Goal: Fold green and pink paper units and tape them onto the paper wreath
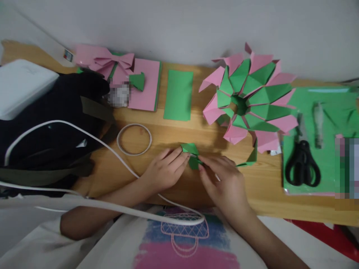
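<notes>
Head view, centre of the frame: the left hand point(164, 168) and right hand point(224, 179) both pinch a small, folded green paper piece point(193, 162). Uneven finger pressure could crease it wrongly; a careless swing toward upper right could knock the pink-and-green petalled paper ring point(262, 95) askew.

Below the bare hands point(165, 169) I see a white shirt point(112, 250), one loose sleeve point(36, 243), a blue-and-pink print point(162, 258) and pink looping lines point(185, 237).

White box point(26, 87) on black bag point(70, 97), curving white cable point(59, 121), black-handled scissors point(302, 151)
</notes>
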{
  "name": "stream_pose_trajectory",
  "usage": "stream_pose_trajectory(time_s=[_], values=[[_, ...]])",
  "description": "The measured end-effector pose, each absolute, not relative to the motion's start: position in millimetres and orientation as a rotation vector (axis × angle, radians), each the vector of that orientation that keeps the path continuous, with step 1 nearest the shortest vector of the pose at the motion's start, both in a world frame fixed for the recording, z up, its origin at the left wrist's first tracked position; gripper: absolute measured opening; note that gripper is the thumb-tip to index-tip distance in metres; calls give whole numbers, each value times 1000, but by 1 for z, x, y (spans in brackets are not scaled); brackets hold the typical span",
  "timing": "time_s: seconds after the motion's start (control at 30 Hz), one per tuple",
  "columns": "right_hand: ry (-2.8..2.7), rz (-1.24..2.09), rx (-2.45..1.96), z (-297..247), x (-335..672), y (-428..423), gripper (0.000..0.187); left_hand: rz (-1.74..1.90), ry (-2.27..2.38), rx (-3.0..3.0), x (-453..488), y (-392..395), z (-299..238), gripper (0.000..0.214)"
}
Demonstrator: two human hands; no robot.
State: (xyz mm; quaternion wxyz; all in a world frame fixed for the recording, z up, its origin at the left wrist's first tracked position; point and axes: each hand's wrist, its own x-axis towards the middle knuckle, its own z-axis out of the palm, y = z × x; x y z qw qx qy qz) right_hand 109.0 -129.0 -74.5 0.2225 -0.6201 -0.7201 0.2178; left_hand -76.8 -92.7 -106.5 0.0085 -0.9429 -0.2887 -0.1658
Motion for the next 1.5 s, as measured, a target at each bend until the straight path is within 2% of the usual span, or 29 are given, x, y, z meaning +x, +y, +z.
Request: stream_pose_trajectory(time_s=[0.1,0.33,0.67,0.87,1.1,1.5], values=[[-2102,564,-1651,-78,109,-129,22,-529,-910,-2975,-78,-93,-108,36],[-2395,223,-1605,-91,110,-128,27,-493,-913,-3028,-82,-95,-111,34],[-2449,-7,-1518,-102,119,-135,26,-460,-897,-3065,-85,-95,-113,33],[-2385,-62,-1561,-105,118,-143,24,-476,-909,-3043,-84,-94,-112,35],[-2328,67,-1633,-111,116,-147,29,-451,-880,-3100,-89,-94,-113,36],[-2415,-35,-1636,-109,114,-143,30,-500,-798,-3006,-84,-96,-108,31]])
